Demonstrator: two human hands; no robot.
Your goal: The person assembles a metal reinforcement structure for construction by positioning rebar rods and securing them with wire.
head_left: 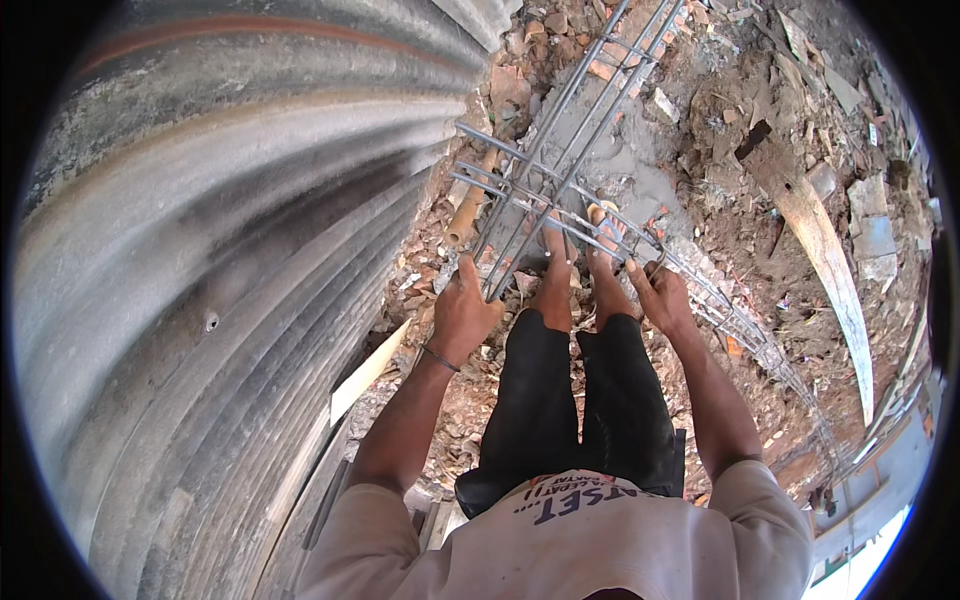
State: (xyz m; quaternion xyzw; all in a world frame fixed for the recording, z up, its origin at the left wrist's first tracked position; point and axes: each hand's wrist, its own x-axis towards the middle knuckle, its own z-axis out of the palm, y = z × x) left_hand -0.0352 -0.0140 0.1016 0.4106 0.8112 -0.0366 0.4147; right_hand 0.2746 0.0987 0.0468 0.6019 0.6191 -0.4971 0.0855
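Observation:
A long steel rebar cage [517,187] runs from the top of the view down toward my left hand. A second rebar cage [735,318] crosses it and stretches away to the lower right. My left hand [465,312], with a dark band at its wrist, is closed at the near rod ends of the first cage. Its curled fingers are partly hidden. My right hand [663,298] grips a bar of the crossing cage, its index finger lying along the steel. Both my feet [605,232] stand close to the crossing, partly behind the bars.
Corrugated grey sheets [250,220] rise along the left. Wet grey concrete [645,150] lies under the bars. Broken brick and soil [720,180] cover the ground. A bamboo piece [466,212] lies by the left bar ends, and a curved pale plank [830,250] at the right.

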